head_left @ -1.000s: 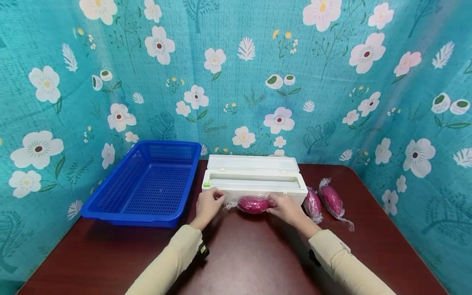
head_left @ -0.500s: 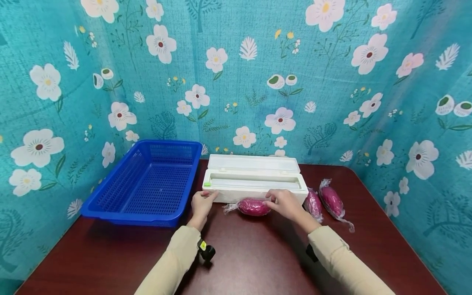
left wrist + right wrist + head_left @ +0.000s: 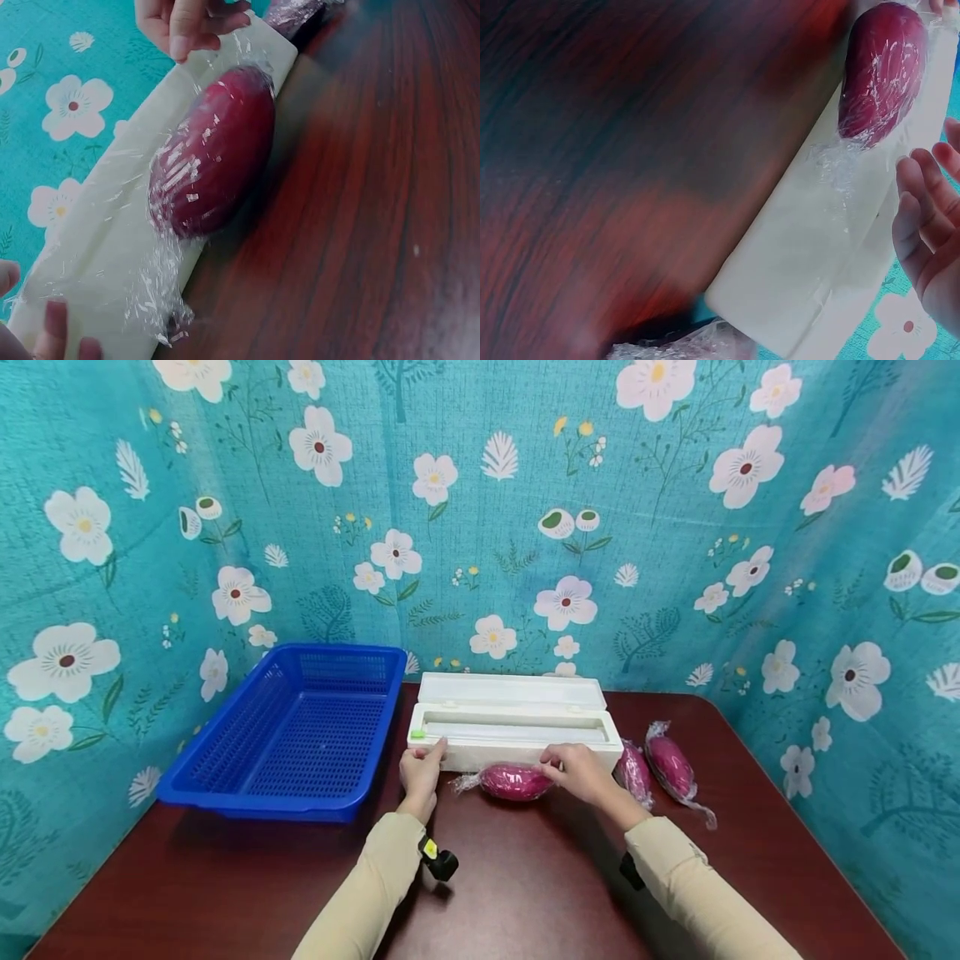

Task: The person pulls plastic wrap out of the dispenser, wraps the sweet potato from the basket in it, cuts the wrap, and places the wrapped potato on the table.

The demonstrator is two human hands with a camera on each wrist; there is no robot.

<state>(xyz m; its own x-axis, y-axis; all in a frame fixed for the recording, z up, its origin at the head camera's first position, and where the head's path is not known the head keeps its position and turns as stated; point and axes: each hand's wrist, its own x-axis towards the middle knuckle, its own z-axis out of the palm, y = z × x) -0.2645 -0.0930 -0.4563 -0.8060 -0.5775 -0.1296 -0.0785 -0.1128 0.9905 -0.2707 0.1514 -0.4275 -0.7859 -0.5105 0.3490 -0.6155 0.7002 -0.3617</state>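
Note:
A purple-red sweet potato (image 3: 513,782) wrapped in cling film lies against the front of a white cling-film dispenser box (image 3: 465,761), whose lid stands raised behind it. Clear film (image 3: 161,285) trails from the sweet potato over the box face. My left hand (image 3: 422,775) is at the box's left front, one finger raised to the rim, its fingertips (image 3: 55,319) spread apart in the left wrist view. Beside the sweet potato's right end is my right hand (image 3: 583,772), and in the right wrist view its loosely bent fingers (image 3: 922,184) hover over the film edge.
Two more film-wrapped sweet potatoes lie right of the box, one (image 3: 633,774) close to it, the other (image 3: 671,766) farther out. A blue plastic basket (image 3: 292,806) stands at the left. A floral curtain (image 3: 480,527) hangs behind the dark wooden table (image 3: 510,885).
My left hand drew away leftward from the sweet potato's film end, then raised a finger to the box rim. My right hand loosened off the sweet potato's right end and stays over it.

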